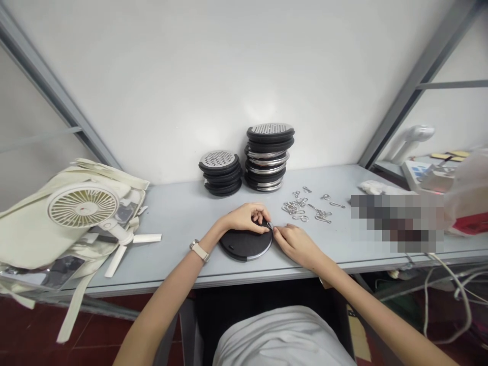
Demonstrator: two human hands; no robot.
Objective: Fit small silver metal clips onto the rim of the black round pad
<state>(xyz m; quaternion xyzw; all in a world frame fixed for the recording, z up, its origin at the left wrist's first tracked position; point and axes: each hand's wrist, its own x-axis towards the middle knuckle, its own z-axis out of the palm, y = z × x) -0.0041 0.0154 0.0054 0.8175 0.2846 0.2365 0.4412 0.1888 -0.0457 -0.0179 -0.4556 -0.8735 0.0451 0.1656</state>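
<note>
A round black disc (244, 245) with a shiny metal rim lies near the table's front edge. Over its upper right part, my left hand (249, 217) has curled fingers and a thumb pressed at the rim. My right hand (295, 244) pinches a small silver metal clip (270, 225) at the disc's right edge; the fingertips partly hide it. Several loose metal clips (293, 207) are scattered on the table, beyond my right hand.
Behind the hands stand a short stack of black discs with perforated tops (220, 173) and a taller stack with metal rims (269, 157). On the left, a white fan (84, 206) rests on a cream bag (26, 229). A pixelated patch (396, 221) covers things at right.
</note>
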